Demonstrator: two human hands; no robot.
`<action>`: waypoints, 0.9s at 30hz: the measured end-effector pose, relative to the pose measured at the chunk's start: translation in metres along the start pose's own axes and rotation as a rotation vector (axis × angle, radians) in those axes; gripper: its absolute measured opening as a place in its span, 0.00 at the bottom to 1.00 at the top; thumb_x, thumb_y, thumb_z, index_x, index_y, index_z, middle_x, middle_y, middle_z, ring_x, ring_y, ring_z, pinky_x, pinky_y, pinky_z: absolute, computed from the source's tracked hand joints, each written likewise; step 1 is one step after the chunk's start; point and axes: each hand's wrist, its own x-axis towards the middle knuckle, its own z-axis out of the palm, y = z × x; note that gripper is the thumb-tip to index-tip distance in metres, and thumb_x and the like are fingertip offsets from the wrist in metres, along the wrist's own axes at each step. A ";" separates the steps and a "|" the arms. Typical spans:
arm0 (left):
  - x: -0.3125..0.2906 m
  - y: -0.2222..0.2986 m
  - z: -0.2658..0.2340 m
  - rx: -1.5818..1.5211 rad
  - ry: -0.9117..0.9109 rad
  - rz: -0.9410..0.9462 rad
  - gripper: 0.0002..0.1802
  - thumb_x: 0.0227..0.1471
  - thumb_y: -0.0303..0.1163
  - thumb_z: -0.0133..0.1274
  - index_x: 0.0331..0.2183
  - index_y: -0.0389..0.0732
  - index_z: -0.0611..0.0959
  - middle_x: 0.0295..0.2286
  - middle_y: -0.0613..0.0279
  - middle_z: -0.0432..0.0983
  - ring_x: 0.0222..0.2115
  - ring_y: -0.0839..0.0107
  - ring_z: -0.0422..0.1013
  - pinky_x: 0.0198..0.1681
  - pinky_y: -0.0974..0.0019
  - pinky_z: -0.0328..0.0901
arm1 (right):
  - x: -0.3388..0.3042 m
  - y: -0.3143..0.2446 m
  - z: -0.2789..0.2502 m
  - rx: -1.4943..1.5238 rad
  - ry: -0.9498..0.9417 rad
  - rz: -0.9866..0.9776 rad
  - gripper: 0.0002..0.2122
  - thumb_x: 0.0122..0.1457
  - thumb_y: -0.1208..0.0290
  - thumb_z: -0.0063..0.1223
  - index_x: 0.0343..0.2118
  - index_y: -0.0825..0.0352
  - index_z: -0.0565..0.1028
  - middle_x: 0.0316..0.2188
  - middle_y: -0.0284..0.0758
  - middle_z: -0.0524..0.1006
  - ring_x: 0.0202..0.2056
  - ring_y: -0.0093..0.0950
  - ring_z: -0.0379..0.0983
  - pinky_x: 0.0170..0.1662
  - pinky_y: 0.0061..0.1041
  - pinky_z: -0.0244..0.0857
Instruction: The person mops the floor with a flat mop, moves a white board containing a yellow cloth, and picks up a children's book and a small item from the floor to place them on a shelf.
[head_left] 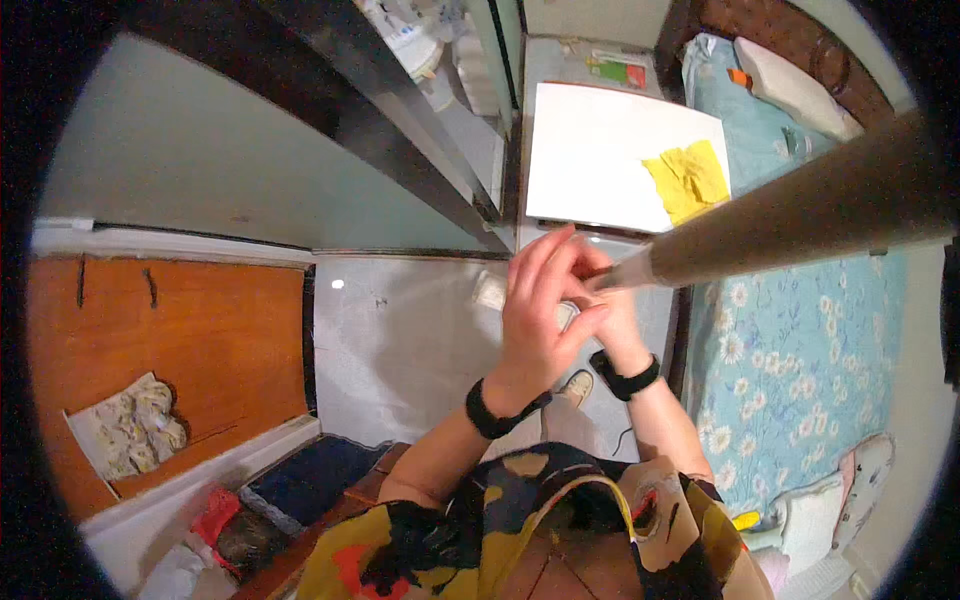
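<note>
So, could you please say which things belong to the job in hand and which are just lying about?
Apparently in use:
brown pole, end at left hand and right hand

Seemingly just lying about:
yellow cloth on white table
pillow on bed

From my remote station I am viewing a taupe-brown pole (800, 210) turning paler grey near its tip. Black wristbands (626, 376) are standing out above a shirt (500, 510) that is showing patches of black, mustard, tan and red. A bright yellow cloth (688, 182) is contrasting with a white tabletop (590, 140). White flowers are dotting the light-blue bedspread (790, 360); an orange-brown panel (220, 340) is framing a cream cloth (145, 430) with a blotchy print.
</note>
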 end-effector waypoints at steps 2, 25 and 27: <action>-0.016 0.005 -0.018 0.012 0.045 -0.053 0.28 0.34 0.29 0.55 0.42 0.36 0.69 0.42 0.49 0.64 0.43 0.56 0.61 0.48 0.59 0.54 | -0.005 0.010 0.024 -0.125 -0.150 -0.250 0.10 0.48 0.70 0.52 0.33 0.67 0.70 0.27 0.30 0.72 0.29 0.23 0.67 0.33 0.21 0.63; -0.051 -0.197 -0.188 -0.014 0.599 -0.389 0.13 0.50 0.30 0.44 0.38 0.35 0.65 0.29 0.63 0.64 0.31 0.73 0.61 0.38 0.69 0.57 | -0.017 0.120 -0.033 -0.486 -0.205 0.425 0.16 0.47 0.69 0.55 0.37 0.74 0.71 0.31 0.41 0.74 0.31 0.28 0.71 0.35 0.23 0.65; -0.051 -0.201 -0.186 -0.148 0.599 -0.405 0.18 0.50 0.28 0.46 0.43 0.36 0.62 0.34 0.62 0.63 0.35 0.73 0.61 0.42 0.68 0.56 | -0.020 0.132 -0.058 -0.458 -0.119 0.434 0.15 0.48 0.69 0.54 0.37 0.73 0.71 0.31 0.39 0.74 0.32 0.26 0.72 0.34 0.24 0.65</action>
